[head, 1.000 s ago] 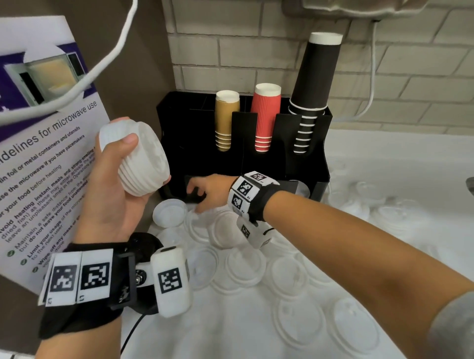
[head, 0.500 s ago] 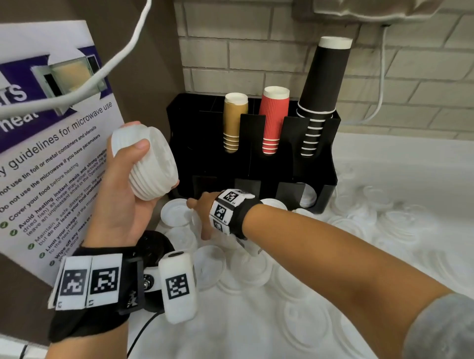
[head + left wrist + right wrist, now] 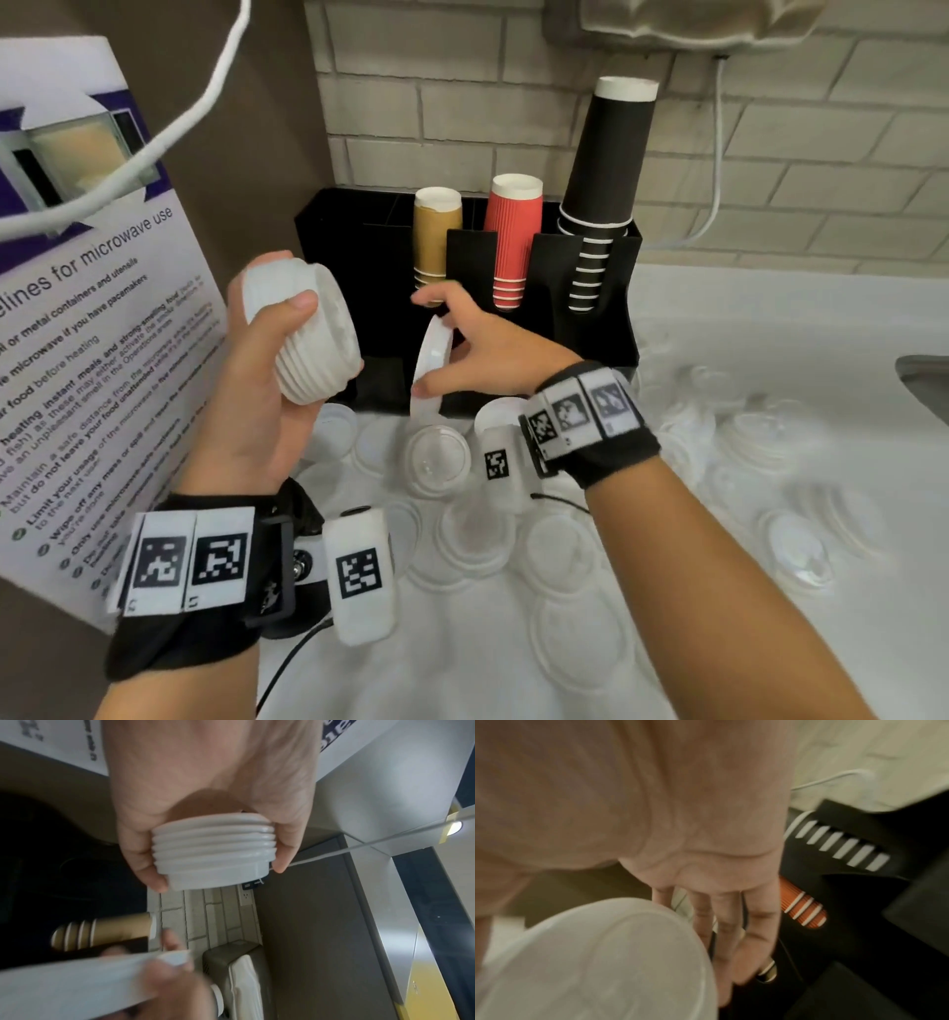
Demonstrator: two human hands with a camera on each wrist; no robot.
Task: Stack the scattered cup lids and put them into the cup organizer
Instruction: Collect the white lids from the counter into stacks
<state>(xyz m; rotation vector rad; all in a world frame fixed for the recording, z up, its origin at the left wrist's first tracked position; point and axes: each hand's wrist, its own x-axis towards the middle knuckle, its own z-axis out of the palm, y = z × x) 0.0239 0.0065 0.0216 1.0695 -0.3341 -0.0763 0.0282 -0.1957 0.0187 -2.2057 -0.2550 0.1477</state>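
My left hand point(image 3: 267, 370) grips a stack of white cup lids point(image 3: 308, 334), held up and tilted in front of the black cup organizer point(image 3: 590, 318). The same stack of lids point(image 3: 213, 856) fills the left wrist view, fingers curled round its ribbed side. My right hand point(image 3: 462, 349) pinches a single white lid point(image 3: 430, 365) on edge, lifted off the counter just right of the stack. That single lid point(image 3: 598, 963) is blurred in the right wrist view. Several loose lids point(image 3: 436, 457) lie scattered on the white counter point(image 3: 744, 318).
The organizer holds a tan cup stack point(image 3: 436, 231), a red cup stack point(image 3: 513, 236) and a tall black cup stack point(image 3: 606, 195). A microwave guidelines poster point(image 3: 87, 334) stands at the left. A white cable point(image 3: 179, 123) hangs across the upper left. A brick wall is behind.
My right hand picked one lid off the counter and raised it toward the stack. The left hand kept holding the stack, roughly in place.
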